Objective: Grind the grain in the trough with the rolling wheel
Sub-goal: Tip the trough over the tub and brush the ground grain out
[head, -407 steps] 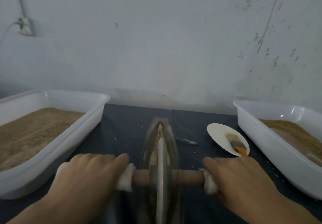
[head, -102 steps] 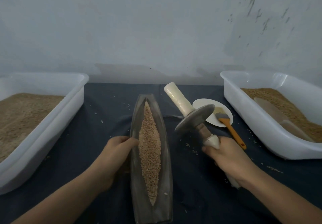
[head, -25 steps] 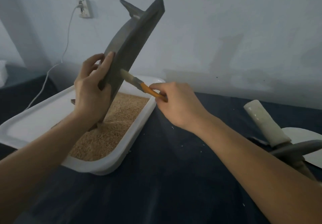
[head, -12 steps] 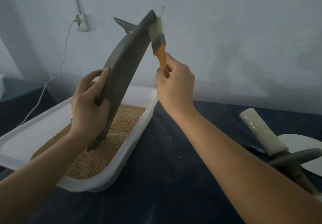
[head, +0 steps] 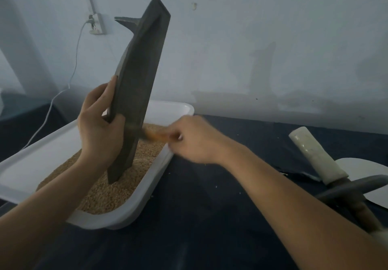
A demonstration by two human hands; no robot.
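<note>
Left hand grips trough upended over grain tub so right hand, pinching blurred brush, sweeps residue down.

no legible text, labels or numbers

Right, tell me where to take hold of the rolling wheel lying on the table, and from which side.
Grip the rolling wheel by its pale wrapped handle, coming from above and the far side. That end angles up off the dark table and is free all round; the near handle runs low behind the right forearm, and the thin grey disc offers only an edge.
</note>
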